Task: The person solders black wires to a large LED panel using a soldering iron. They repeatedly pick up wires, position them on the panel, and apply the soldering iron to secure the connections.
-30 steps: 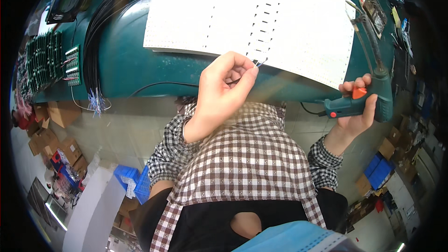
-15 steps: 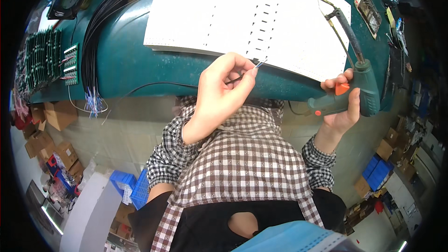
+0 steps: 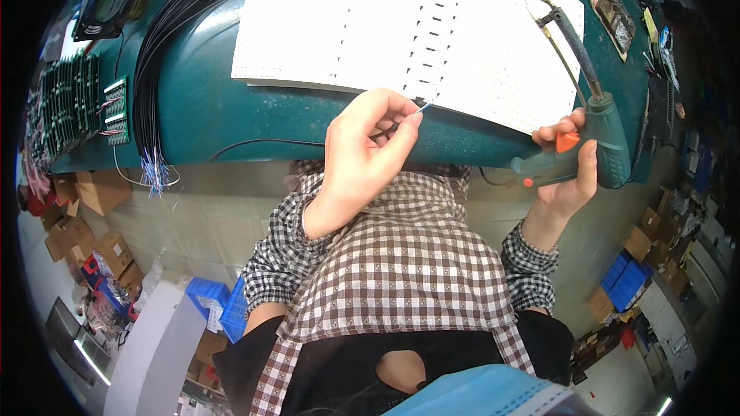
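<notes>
One thin black cable (image 3: 266,140) runs below the near edge of the white board (image 3: 308,23), its bluish end wires (image 3: 426,108) at that edge; whether they touch it, I cannot tell. There, the left hand (image 3: 362,158) has its grip pinching the cable end between thumb and forefinger. Off the board's near right corner, the right hand (image 3: 569,192) has its grip wrapped round a green soldering gun (image 3: 609,146), its tip showing against the board's right part. Left of the board, the table (image 3: 200,112) bears a bundle of black cables (image 3: 150,77) and, farther out, green circuit boards (image 3: 71,108) and a black fan (image 3: 110,4)
</notes>
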Demonstrator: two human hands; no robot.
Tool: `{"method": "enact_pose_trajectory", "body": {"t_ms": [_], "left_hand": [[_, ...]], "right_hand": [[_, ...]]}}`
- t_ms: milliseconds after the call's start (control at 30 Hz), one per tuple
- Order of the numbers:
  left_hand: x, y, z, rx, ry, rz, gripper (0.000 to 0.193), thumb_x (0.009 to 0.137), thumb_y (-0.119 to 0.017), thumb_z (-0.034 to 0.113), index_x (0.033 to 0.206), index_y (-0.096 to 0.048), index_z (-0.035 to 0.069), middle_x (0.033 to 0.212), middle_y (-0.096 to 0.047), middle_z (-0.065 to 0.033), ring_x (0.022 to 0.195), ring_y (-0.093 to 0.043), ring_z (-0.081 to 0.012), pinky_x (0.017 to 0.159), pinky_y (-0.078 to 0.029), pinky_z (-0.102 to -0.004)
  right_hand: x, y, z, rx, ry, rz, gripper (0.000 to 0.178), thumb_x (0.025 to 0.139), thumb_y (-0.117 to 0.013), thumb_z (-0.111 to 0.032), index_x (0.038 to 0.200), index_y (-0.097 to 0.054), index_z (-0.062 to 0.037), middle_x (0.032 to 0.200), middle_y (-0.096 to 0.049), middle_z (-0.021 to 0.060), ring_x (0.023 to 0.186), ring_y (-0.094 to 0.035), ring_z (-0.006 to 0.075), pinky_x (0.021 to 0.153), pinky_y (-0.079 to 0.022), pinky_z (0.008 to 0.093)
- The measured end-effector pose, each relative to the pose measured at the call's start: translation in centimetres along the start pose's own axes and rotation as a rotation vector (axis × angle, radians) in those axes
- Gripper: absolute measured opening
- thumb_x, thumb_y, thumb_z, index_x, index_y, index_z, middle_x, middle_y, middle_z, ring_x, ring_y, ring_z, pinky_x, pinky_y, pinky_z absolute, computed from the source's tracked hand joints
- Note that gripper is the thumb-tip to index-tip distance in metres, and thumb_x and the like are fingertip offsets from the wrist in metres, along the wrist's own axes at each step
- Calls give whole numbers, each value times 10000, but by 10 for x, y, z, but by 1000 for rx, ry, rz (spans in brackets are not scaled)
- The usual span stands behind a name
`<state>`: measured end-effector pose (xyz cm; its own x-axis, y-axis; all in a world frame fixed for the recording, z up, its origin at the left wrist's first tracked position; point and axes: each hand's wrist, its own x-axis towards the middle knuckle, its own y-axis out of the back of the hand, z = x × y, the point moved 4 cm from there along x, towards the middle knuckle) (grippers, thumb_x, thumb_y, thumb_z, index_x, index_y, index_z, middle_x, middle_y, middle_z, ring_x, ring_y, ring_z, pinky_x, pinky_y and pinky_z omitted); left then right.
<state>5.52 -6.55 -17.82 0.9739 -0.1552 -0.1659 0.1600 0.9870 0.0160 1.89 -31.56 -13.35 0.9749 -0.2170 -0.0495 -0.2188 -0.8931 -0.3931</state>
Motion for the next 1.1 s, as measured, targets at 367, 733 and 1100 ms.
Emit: {"method": "enact_pose_trajectory", "body": {"t_ms": [367, 733, 1100], "left_hand": [[4, 12, 21, 200, -77, 40, 52, 800, -629, 16, 843, -603, 2, 727, -551, 30, 569, -366, 0, 485, -282, -152], [15, 20, 30, 169, 8, 61, 85, 792, -623, 25, 873, -610, 3, 700, -567, -14, 579, -435, -35, 496, -366, -178], [25, 120, 20, 221, -89, 567, 129, 874, -585, 91, 933, -578, -24, 901, -604, -60, 785, -531, -77, 687, -431, -206]], "right_hand": [[6, 3, -6, -8, 7, 61, 346, 890, -535, -250, 1117, -485, 6, 948, -602, 98, 837, -622, 236, 764, -516, 388], [28, 7, -19, 85, -3, 144, 348, 882, -545, -269, 1081, -505, 13, 923, -604, 98, 805, -636, 229, 742, -536, 397], [101, 101, -32, 514, 51, -40, 361, 835, -617, -331, 1014, -513, -35, 888, -628, 68, 1202, -436, 324, 1088, -93, 591]]}}
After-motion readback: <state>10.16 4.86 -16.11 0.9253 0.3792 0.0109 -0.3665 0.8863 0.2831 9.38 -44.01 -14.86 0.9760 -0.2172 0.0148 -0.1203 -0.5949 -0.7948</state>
